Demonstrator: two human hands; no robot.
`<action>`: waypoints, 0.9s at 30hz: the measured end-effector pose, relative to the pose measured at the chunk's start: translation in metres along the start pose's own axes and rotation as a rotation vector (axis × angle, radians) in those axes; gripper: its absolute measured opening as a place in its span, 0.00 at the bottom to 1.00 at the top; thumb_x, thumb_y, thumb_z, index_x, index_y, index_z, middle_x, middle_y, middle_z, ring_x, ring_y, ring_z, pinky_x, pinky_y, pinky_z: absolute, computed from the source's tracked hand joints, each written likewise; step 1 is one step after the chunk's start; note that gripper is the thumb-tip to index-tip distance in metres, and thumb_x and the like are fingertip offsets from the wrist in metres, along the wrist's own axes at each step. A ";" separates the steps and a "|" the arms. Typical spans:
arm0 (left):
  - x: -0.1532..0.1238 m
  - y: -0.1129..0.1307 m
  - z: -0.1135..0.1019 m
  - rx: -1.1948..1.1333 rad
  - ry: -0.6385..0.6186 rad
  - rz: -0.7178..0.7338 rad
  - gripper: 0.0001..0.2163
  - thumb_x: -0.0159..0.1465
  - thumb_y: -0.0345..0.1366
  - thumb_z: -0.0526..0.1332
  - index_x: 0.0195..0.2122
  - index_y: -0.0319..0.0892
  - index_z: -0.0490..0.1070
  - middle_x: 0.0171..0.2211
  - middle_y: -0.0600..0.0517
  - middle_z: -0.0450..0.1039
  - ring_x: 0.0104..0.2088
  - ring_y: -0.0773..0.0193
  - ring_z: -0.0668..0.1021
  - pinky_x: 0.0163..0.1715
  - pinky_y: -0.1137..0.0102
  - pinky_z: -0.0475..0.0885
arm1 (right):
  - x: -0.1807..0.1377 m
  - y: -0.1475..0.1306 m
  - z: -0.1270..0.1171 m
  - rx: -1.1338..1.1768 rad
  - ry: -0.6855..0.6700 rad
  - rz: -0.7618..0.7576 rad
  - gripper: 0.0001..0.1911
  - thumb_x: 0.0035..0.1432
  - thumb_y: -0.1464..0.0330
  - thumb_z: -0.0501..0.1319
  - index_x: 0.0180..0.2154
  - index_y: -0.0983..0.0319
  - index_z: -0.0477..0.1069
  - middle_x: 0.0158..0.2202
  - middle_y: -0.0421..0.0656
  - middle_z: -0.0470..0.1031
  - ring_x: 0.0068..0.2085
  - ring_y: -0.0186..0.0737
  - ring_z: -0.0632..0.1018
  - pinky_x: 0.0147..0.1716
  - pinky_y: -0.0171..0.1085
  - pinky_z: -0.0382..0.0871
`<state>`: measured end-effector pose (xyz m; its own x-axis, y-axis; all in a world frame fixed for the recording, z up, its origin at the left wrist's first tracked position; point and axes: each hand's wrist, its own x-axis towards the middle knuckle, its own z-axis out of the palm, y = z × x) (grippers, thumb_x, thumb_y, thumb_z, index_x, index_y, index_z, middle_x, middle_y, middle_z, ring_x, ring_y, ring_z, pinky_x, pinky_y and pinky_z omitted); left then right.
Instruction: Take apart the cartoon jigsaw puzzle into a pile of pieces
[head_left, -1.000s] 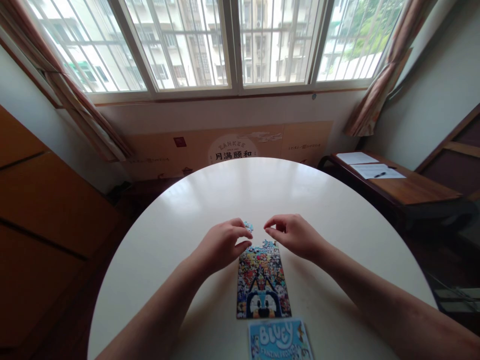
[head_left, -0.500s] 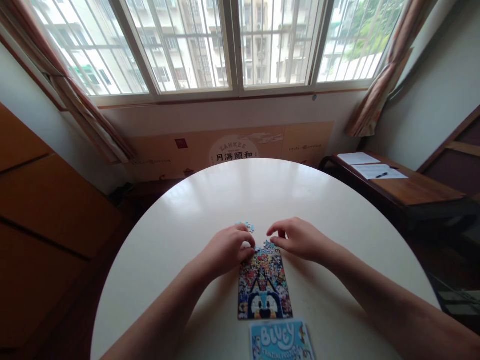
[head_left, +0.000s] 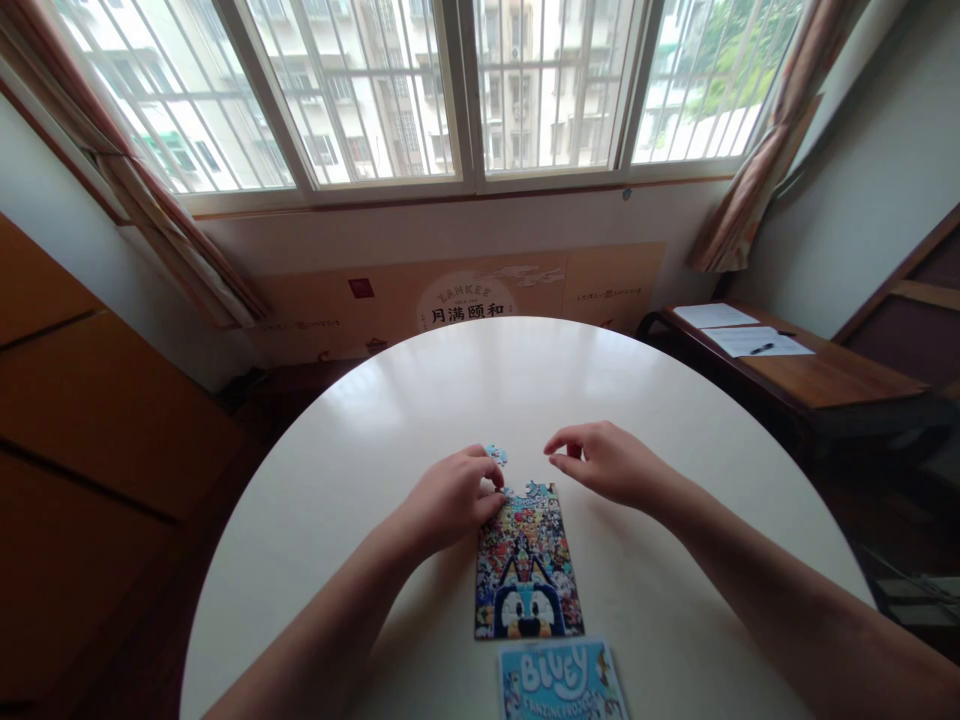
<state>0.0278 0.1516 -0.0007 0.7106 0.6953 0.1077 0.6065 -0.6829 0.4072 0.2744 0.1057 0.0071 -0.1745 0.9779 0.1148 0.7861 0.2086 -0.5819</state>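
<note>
A nearly whole jigsaw puzzle [head_left: 529, 560] of crowded cartoon figures with a big blue dog's face lies flat before me. Its top edge is uneven, with a gap left of the light-blue top right corner. My left hand [head_left: 459, 497] rests at the upper left corner, thumb and forefinger curled together around what looks like a small puzzle piece, mostly hidden by the fingers. Just beyond those fingers lie several loose light-blue pieces [head_left: 496, 455]. My right hand [head_left: 609, 462] hovers beyond the top right corner, thumb and forefinger apart, holding nothing.
A blue "Bluey" picture card [head_left: 559, 682] lies below the puzzle at the near side of the round white table [head_left: 360, 420]. To the right, a wooden side table [head_left: 847, 372] bears papers [head_left: 757, 341] and a pen. A barred window and a printed cardboard panel [head_left: 390, 290] are behind.
My right hand has drawn up and away from the puzzle's top right corner, where the light-blue piece now sits in line. My left hand has shifted slightly left, staying at the upper left.
</note>
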 end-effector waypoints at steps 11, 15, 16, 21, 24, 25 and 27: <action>0.005 0.000 0.005 0.099 0.233 -0.027 0.02 0.61 0.33 0.63 0.35 0.43 0.75 0.38 0.50 0.74 0.30 0.63 0.77 0.31 0.67 0.72 | 0.000 -0.001 -0.004 0.004 0.026 0.027 0.10 0.60 0.64 0.61 0.39 0.56 0.81 0.31 0.42 0.81 0.30 0.39 0.76 0.29 0.37 0.63; 0.011 -0.001 0.009 0.158 0.307 -0.054 0.03 0.63 0.34 0.62 0.35 0.42 0.74 0.38 0.50 0.74 0.29 0.64 0.76 0.31 0.67 0.72 | -0.001 -0.004 -0.002 0.004 0.015 0.016 0.10 0.60 0.64 0.61 0.39 0.55 0.81 0.31 0.42 0.81 0.32 0.40 0.77 0.29 0.37 0.64; 0.012 -0.002 0.010 0.172 0.314 -0.069 0.03 0.63 0.34 0.63 0.36 0.42 0.74 0.39 0.50 0.74 0.29 0.64 0.76 0.31 0.67 0.72 | -0.001 -0.005 -0.002 0.002 0.013 0.017 0.10 0.60 0.64 0.61 0.39 0.56 0.81 0.32 0.42 0.81 0.32 0.40 0.77 0.30 0.38 0.64; 0.011 -0.005 0.009 0.182 0.337 -0.107 0.04 0.63 0.35 0.64 0.37 0.42 0.75 0.40 0.49 0.74 0.28 0.64 0.76 0.30 0.67 0.71 | 0.000 -0.002 -0.005 -0.018 -0.011 0.032 0.11 0.60 0.67 0.60 0.40 0.56 0.82 0.35 0.43 0.83 0.35 0.42 0.79 0.33 0.40 0.67; 0.006 -0.004 0.002 0.160 0.333 -0.081 0.04 0.64 0.34 0.62 0.36 0.42 0.76 0.39 0.49 0.75 0.27 0.65 0.75 0.28 0.68 0.70 | 0.000 0.003 -0.005 -0.025 -0.029 0.025 0.13 0.60 0.70 0.59 0.40 0.54 0.82 0.40 0.43 0.83 0.39 0.44 0.80 0.38 0.41 0.70; 0.004 -0.002 0.000 0.147 0.315 -0.062 0.04 0.64 0.33 0.61 0.35 0.43 0.77 0.39 0.50 0.75 0.27 0.65 0.76 0.28 0.68 0.70 | 0.000 0.004 -0.005 -0.023 -0.041 0.013 0.14 0.59 0.71 0.59 0.40 0.54 0.82 0.41 0.43 0.83 0.40 0.44 0.80 0.39 0.42 0.70; 0.001 0.001 -0.003 0.114 0.259 -0.017 0.05 0.64 0.33 0.62 0.34 0.44 0.78 0.37 0.51 0.76 0.28 0.65 0.76 0.29 0.69 0.71 | -0.001 0.007 -0.004 -0.016 -0.084 -0.032 0.16 0.58 0.73 0.59 0.40 0.53 0.83 0.42 0.42 0.83 0.41 0.44 0.80 0.42 0.42 0.70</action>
<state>0.0280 0.1525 0.0029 0.5938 0.7311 0.3360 0.6644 -0.6811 0.3076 0.2825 0.1066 0.0064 -0.2482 0.9666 0.0645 0.7885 0.2403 -0.5661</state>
